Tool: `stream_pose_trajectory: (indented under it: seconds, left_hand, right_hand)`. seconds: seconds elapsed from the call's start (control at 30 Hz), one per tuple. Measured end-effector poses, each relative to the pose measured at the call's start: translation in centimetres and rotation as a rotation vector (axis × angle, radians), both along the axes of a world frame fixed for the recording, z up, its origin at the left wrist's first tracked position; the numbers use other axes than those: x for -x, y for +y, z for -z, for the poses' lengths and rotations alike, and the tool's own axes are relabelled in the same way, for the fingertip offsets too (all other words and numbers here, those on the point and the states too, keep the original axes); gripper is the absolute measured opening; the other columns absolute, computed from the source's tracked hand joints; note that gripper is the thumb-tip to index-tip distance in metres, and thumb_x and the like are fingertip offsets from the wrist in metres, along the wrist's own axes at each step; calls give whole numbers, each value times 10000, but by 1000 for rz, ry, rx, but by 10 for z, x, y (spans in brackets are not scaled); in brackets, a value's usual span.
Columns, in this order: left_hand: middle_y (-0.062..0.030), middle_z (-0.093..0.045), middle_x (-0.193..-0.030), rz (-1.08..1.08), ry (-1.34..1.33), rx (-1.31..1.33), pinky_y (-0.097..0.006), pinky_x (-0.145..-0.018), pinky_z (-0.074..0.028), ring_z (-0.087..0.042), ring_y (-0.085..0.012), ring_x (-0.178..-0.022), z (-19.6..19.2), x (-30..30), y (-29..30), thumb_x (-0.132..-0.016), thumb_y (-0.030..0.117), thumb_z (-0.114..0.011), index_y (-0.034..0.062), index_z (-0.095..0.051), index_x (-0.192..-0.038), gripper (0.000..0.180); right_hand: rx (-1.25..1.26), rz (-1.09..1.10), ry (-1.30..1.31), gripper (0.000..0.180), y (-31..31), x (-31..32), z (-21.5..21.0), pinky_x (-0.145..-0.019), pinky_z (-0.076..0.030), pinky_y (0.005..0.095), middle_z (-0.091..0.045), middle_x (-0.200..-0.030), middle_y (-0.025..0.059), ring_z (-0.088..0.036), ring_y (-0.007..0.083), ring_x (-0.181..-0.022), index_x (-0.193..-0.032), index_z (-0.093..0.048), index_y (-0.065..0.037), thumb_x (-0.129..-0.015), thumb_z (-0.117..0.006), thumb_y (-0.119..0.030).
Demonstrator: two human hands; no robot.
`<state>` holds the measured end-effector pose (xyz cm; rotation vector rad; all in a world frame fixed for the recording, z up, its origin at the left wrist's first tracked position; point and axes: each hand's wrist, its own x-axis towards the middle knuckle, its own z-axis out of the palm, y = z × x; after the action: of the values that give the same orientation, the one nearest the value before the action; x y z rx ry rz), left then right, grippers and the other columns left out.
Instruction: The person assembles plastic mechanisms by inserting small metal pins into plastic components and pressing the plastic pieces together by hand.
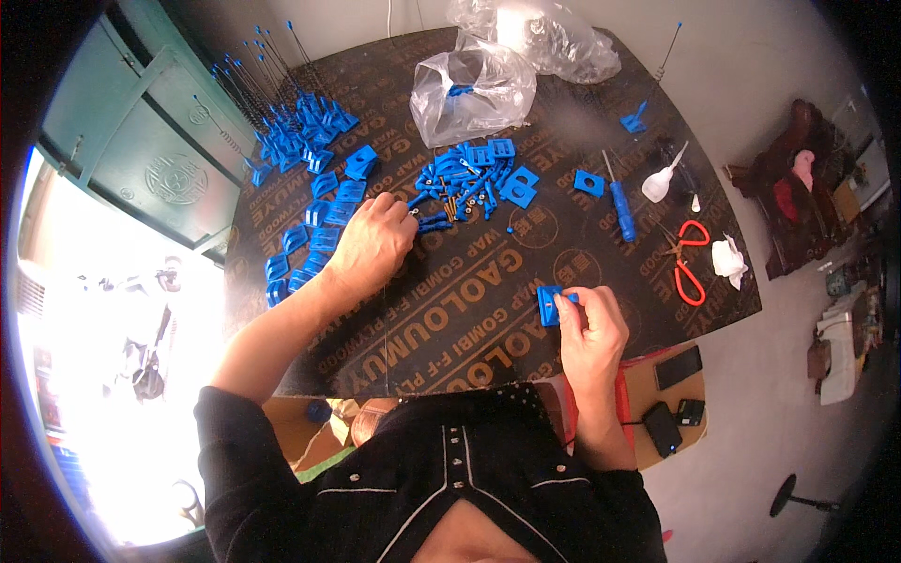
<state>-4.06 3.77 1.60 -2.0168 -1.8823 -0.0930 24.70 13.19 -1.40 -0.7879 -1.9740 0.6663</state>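
Near tabletop's edge [483,382], right fingers [571,321] pinch blue piece [547,308].

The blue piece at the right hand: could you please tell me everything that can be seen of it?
The blue piece is small and blocky, bright blue, and looks like plastic. The right hand pinches it at its right side with thumb and fingers, which hide part of it. It is over the near part of the dark table, right of centre. Whether it touches the tabletop, I cannot tell.
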Motion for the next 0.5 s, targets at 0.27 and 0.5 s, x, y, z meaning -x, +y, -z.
stream_pose_trajectory:
  seconds: [0.27, 0.5]
  left_hand:
    - [-111, -556, -816, -29, -69, 5, -371, -761, -467, -541, -282, -860, 5, 2, 1, -703, 62, -607, 41, -575, -735, 50]
    - [-134, -554, -809, -46, -181, -27, -399, -764, -463, -541, -312, -839, 9, 5, 2, -727, 40, -603, 25, -570, -732, 36]
  right_hand:
    - [-8, -1, 13, 73, 0, 0, 0, -539, -410, 288, -542, -747, 86, -530, 174, -617, -873, -615, 8, -824, -670, 11]
    - [3, 3, -27, 108, -2, -1, 0, -570, -445, 392, -562, -756, 123, -572, 300, -660, -859, -598, -8, -831, -681, -72]
